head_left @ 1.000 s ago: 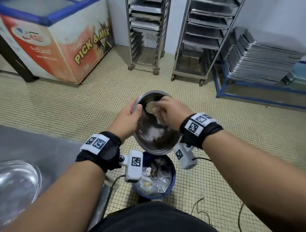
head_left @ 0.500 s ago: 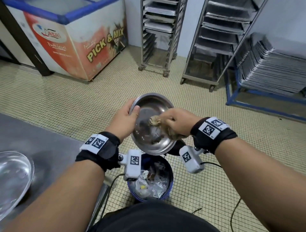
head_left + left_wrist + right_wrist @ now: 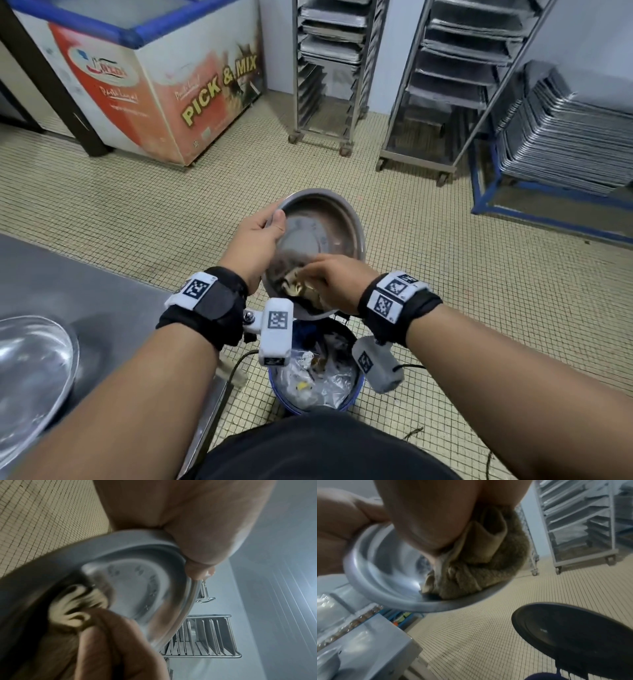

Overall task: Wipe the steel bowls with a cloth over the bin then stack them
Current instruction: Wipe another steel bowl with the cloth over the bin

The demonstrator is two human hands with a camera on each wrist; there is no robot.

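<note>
Standing on a yellowish tiled floor (image 3: 428, 267), I have a steel counter (image 3: 85, 294) at lower left, a chest freezer (image 3: 164, 85) upper left and tray racks (image 3: 455, 68) at the top. My left hand (image 3: 253, 243) grasps the rim of the steel bowl (image 3: 329, 219), tilted above the blue bin (image 3: 308, 407) at centre bottom. My right hand (image 3: 329, 281) clenches the cloth (image 3: 291, 284) inside the bowl. Only the right wrist view shows a black disc (image 3: 573, 635) at lower right.
</note>
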